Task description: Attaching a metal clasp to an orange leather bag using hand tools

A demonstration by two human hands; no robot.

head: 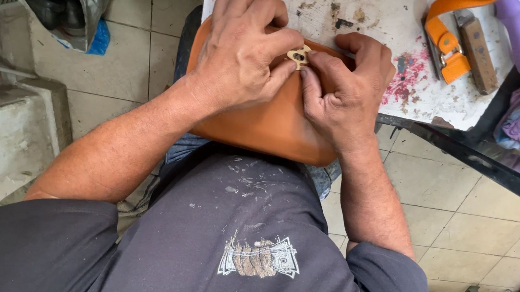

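Both hands, left (241,49) and right (342,87), pinch a brass clasp (298,56) on the bag (268,124). Fingers hide most of the clasp. The bag's top is covered.

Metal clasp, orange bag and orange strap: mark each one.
Metal clasp (298,56), head view, on its pale oval plate between the fingertips.
Orange bag (268,124), head view, on its smooth lower panel.
Orange strap (457,2), head view, on its upper band.

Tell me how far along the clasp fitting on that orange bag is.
Done: the brass clasp plate lies on the orange leather bag. In hand: left hand and right hand pinch it in place. Left: fastening isn't visibly finished; the orange strap lies apart on the workbench.
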